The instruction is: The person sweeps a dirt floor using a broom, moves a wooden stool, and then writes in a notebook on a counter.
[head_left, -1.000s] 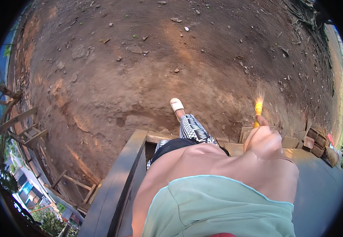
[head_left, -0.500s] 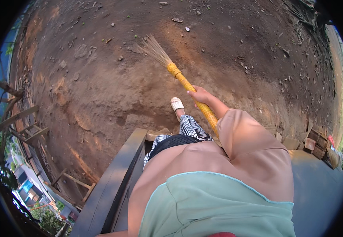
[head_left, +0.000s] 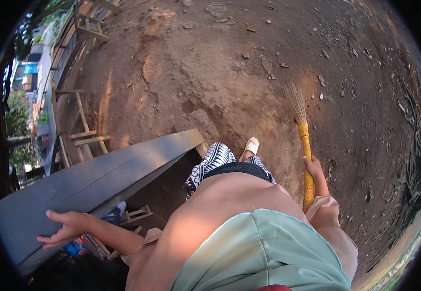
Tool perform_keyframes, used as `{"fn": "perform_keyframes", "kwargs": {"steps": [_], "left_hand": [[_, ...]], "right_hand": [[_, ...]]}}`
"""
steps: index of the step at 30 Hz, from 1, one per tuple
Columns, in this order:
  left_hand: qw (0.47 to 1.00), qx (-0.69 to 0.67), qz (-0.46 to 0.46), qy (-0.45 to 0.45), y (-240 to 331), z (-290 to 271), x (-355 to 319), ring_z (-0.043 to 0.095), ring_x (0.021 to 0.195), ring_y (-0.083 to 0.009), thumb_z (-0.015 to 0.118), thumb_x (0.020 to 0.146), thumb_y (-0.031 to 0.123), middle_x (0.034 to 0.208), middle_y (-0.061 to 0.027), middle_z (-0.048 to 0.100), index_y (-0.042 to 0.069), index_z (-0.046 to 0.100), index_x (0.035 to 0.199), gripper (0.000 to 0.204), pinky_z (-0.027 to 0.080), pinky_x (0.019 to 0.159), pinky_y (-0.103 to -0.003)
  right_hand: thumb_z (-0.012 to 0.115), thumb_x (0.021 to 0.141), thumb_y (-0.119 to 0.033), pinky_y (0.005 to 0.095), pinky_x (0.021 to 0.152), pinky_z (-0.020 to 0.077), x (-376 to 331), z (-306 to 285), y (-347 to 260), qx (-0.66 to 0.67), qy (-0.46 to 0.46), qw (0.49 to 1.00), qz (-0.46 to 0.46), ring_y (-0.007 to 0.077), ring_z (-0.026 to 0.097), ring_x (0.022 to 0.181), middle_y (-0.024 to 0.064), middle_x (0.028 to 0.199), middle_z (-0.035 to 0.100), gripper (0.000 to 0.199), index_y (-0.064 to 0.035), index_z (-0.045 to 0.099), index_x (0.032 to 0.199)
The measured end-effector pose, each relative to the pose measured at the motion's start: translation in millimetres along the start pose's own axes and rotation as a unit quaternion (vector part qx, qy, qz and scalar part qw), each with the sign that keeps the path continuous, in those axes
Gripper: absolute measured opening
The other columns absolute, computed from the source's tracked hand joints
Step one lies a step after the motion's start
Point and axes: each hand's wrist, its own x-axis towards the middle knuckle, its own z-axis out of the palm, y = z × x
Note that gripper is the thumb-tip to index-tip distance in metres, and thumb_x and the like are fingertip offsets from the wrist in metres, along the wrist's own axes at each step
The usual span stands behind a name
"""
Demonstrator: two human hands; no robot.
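Note:
My right hand (head_left: 313, 166) is wrapped round the yellow-bound handle of a stick broom (head_left: 307, 148). The broom's thin bristles fan out away from me over the bare soil, at the right of the view. Whether the bristle tips touch the ground, I cannot tell. Out to the left, my left hand (head_left: 66, 229) holds nothing, with its fingers spread apart. It hovers over or beside the grey plank surface (head_left: 123, 165), and I cannot tell whether it touches it.
Uneven brown dirt (head_left: 210, 72) spreads ahead, with stones, dry leaves and litter. One slip-on shoe (head_left: 250, 147) of mine stands on it. Wooden frames (head_left: 87, 138) line the left side. Below the plank surface lie a small wooden frame (head_left: 137, 213) and a blue item (head_left: 76, 246).
My view has turned left, so the broom now sits farther right and points more straight ahead. My left hand has come into view, stretched out at the plank surface. The right hand keeps its hold.

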Motion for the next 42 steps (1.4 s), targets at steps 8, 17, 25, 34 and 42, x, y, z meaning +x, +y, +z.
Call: {"fn": "perform_keyframes", "kwargs": {"steps": [8,17,25,34,42], "left_hand": [[0.996,-0.043,-0.084,0.000,20.0,8.4,-0.2,0.030,0.122,-0.0309,0.062,0.076,0.017,0.135,-0.0251,0.018,0.005,0.026,0.131,0.067,0.034,0.094,-0.037],[0.987,-0.057,-0.125,0.079,14.0,18.6,-1.2,0.036,0.115,-0.0306,0.061,0.068,0.014,0.127,-0.0199,0.030,-0.001,0.029,0.127,0.069,0.032,0.097,-0.042],[0.984,-0.145,-0.071,0.080,0.8,11.2,9.5,0.035,0.119,-0.0302,0.053,0.075,0.024,0.128,-0.0214,0.035,-0.002,0.037,0.123,0.057,0.027,0.099,-0.045],[0.861,-0.439,-0.218,0.139,20.9,41.2,10.3,0.019,0.126,-0.0415,0.051,0.073,0.062,0.140,-0.0186,0.018,0.003,0.021,0.134,0.090,0.011,0.103,-0.053],[0.929,0.178,-0.244,0.214,30.7,59.4,19.2,0.030,0.122,-0.0341,0.018,0.085,0.061,0.127,-0.0223,0.037,-0.005,0.035,0.124,0.078,0.015,0.104,-0.051]], "right_hand": [[0.055,0.082,-0.023,0.0289,0.044,0.0468,28.8,63.7,-206.7,-0.019,-0.194,0.974,-0.117,0.0150,0.051,0.050,0.0056,0.074,0.049,0.049,-0.0059,0.037,0.124],[0.056,0.082,-0.025,0.0307,0.043,0.0470,56.3,198.4,-366.6,-0.313,-0.304,0.887,-0.151,0.0168,0.052,0.050,0.0079,0.073,0.049,0.057,-0.0093,0.030,0.131],[0.062,0.077,-0.025,0.0322,0.040,0.0457,165.9,335.3,-441.0,-0.646,-0.324,0.622,-0.300,0.0180,0.054,0.050,0.0113,0.069,0.053,0.063,-0.0058,0.033,0.129],[0.058,0.081,-0.023,0.0311,0.039,0.0478,108.6,417.9,-599.8,-0.642,-0.352,0.606,-0.313,0.0201,0.056,0.048,0.0164,0.086,0.057,0.064,-0.0102,0.024,0.134],[0.059,0.079,-0.022,0.0327,0.039,0.0479,179.7,576.7,-661.1,-0.731,-0.378,0.500,-0.268,0.0197,0.055,0.049,0.0116,0.071,0.054,0.036,-0.0043,0.048,0.108]]}}
